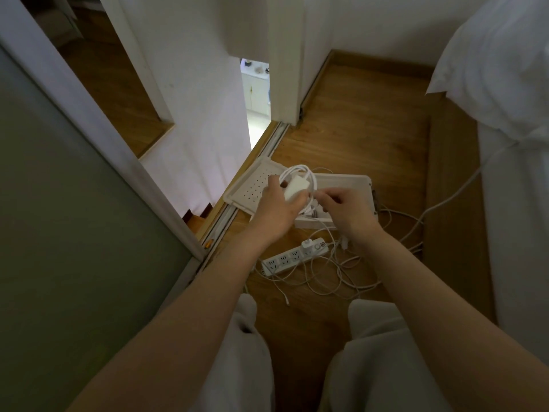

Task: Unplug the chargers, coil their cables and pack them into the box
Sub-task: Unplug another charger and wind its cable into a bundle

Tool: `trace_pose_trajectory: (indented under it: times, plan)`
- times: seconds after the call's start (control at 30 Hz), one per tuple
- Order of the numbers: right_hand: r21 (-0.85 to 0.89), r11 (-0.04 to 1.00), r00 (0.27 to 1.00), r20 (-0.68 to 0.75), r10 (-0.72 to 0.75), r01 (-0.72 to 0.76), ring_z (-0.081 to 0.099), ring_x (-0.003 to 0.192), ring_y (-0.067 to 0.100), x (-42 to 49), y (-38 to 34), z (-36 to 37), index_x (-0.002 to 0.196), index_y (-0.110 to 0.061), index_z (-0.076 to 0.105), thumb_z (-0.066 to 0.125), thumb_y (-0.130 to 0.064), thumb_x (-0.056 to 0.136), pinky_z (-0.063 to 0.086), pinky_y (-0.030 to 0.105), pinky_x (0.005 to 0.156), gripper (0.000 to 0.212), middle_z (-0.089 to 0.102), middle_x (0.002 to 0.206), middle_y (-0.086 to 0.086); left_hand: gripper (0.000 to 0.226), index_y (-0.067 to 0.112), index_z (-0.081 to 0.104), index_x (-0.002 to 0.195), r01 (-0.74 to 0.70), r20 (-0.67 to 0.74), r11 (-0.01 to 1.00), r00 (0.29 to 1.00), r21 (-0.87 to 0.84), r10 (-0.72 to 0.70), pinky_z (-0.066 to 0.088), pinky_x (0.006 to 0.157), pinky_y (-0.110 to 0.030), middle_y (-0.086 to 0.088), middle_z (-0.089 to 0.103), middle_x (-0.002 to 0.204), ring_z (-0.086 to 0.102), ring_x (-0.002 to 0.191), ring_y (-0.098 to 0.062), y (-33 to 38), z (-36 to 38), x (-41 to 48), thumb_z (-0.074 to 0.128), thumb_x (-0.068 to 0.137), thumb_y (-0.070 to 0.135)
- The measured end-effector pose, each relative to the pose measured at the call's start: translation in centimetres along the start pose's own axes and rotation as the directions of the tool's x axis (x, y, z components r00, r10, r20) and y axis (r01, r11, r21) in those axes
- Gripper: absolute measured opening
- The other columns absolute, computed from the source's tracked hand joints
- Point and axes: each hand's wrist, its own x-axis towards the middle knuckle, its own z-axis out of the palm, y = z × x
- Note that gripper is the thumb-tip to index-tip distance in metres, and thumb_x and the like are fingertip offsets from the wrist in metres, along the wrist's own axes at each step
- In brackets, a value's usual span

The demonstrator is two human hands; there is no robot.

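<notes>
A white charger block is gripped in the left hand, its fingers curled round the block from below. A coiled cable is looped over and around the block. The right hand is closed in a pinch on a strand of that cable just right of the block, though the exact point of the pinch is hard to make out in the dim light. Both hands are held above a white box set on the wooden floor; its perforated lid is laid open to the left. Nearer the person, a white power strip is seen on the floor with a second charger plugged in at its right end. Loose white cables are tangled beside and below the strip. One long cable is run from this tangle up to the white bedding at the right
</notes>
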Motion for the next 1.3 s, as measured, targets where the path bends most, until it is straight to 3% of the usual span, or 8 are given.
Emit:
trace_pose_trajectory:
  times: [0.23, 0.37, 0.43, 0.57, 0.67, 0.8, 0.93, 1.3]
  plan:
    - [-0.451, 0.848, 0.957, 0.061, -0.282, 0.279, 0.05, 0.101, 0.02, 0.4, 1.3, -1.6, 0.114, -0.012, 0.066, 0.051, -0.015, 0.094, 0.038, 0.026, 0.085, 0.025, 0.056, 0.102, 0.006, 0.045, 0.012, 0.033, 0.134, -0.032, -0.023, 0.999, 0.999, 0.04, 0.033, 0.041, 0.059, -0.019, -0.003, 0.051, 0.111, 0.052, 0.088, -0.014, 0.0, -1.4, 0.2, 0.045, 0.098, 0.034]
    - [-0.808, 0.565, 0.968, 0.026, -0.251, 0.168, 0.047, 0.103, 0.022, 0.6, 1.4, -1.6, 0.104, -0.016, 0.07, 0.051, -0.035, 0.092, 0.04, 0.032, 0.085, 0.029, 0.056, 0.105, 0.006, 0.041, 0.012, 0.036, 0.132, -0.042, -0.008, 0.997, 0.999, 0.058, 0.043, 0.046, 0.068, -0.029, -0.002, 0.052, 0.106, 0.053, 0.091, -0.018, 0.1, -2.0, -0.2, 0.045, 0.098, 0.033]
    - [-0.794, 0.602, 0.989, -0.003, -0.145, 0.086, 0.057, 0.085, 0.02, 0.5, 1.3, -1.1, 0.097, -0.012, 0.069, 0.047, -0.038, 0.094, 0.046, 0.03, 0.068, 0.034, 0.061, 0.095, 0.006, 0.04, 0.014, 0.038, 0.132, -0.044, 0.013, 0.997, 0.999, 0.062, 0.043, 0.05, 0.079, -0.038, -0.003, 0.053, 0.108, 0.056, 0.096, -0.021, 0.0, -1.9, -0.3, 0.045, 0.098, 0.034]
    - [-0.351, 0.928, 0.992, -0.012, 0.125, -0.121, 0.064, 0.072, 0.02, 0.8, 2.2, -0.3, 0.096, -0.003, 0.067, 0.05, -0.024, 0.096, 0.056, 0.035, 0.07, 0.027, 0.068, 0.084, 0.011, 0.038, 0.017, 0.04, 0.128, -0.047, 0.047, 0.991, 0.998, 0.122, 0.042, 0.053, 0.074, -0.039, -0.003, 0.056, 0.109, 0.057, 0.094, -0.02, -0.2, -1.5, -0.4, 0.044, 0.097, 0.037]
    - [0.108, 0.969, 0.975, 0.031, 0.222, -0.224, 0.068, 0.085, 0.02, 1.3, 2.0, -0.5, 0.109, 0.001, 0.063, 0.054, -0.007, 0.092, 0.056, 0.034, 0.082, 0.021, 0.069, 0.094, 0.014, 0.035, 0.018, 0.04, 0.126, -0.036, 0.084, 0.987, 0.996, 0.158, 0.023, 0.05, 0.067, -0.033, -0.003, 0.057, 0.105, 0.059, 0.087, -0.019, -0.5, -1.1, -0.5, 0.043, 0.098, 0.038]
    - [0.76, 0.575, 0.942, 0.146, 0.301, -0.302, 0.066, 0.09, 0.021, 1.1, 0.3, -1.0, 0.102, 0.001, 0.057, 0.048, -0.004, 0.095, 0.055, 0.028, 0.078, 0.013, 0.066, 0.095, 0.014, 0.036, 0.018, 0.038, 0.128, 0.021, 0.111, 0.996, 0.993, 0.091, -0.031, 0.055, 0.072, -0.041, -0.008, 0.058, 0.109, 0.062, 0.09, -0.025, -0.4, -1.0, -0.4, 0.043, 0.098, 0.037]
    - [0.872, 0.306, 0.867, 0.224, 0.444, -0.382, 0.055, 0.069, 0.011, 1.1, 0.2, -1.4, 0.11, 0.004, 0.049, 0.038, -0.001, 0.098, 0.052, 0.025, 0.061, 0.017, 0.058, 0.087, 0.012, 0.034, 0.016, 0.038, 0.125, 0.011, 0.143, 0.997, 0.99, 0.071, -0.021, 0.053, 0.071, -0.039, -0.007, 0.058, 0.107, 0.062, 0.086, -0.023, -0.1, -0.4, -0.4, 0.043, 0.098, 0.036]
    - [0.305, 0.831, 0.882, 0.073, 0.466, -0.465, 0.043, 0.056, 0.009, 1.8, 1.1, 0.2, 0.093, -0.007, 0.063, 0.035, 0.003, 0.096, 0.039, 0.02, 0.054, 0.03, 0.058, 0.074, 0.002, 0.042, 0.019, 0.029, 0.138, 0.066, 0.024, 0.97, 0.998, -0.232, -0.062, 0.057, 0.065, -0.029, -0.002, 0.055, 0.102, 0.062, 0.083, -0.017, 0.8, -0.1, -0.1, 0.037, 0.1, 0.036]
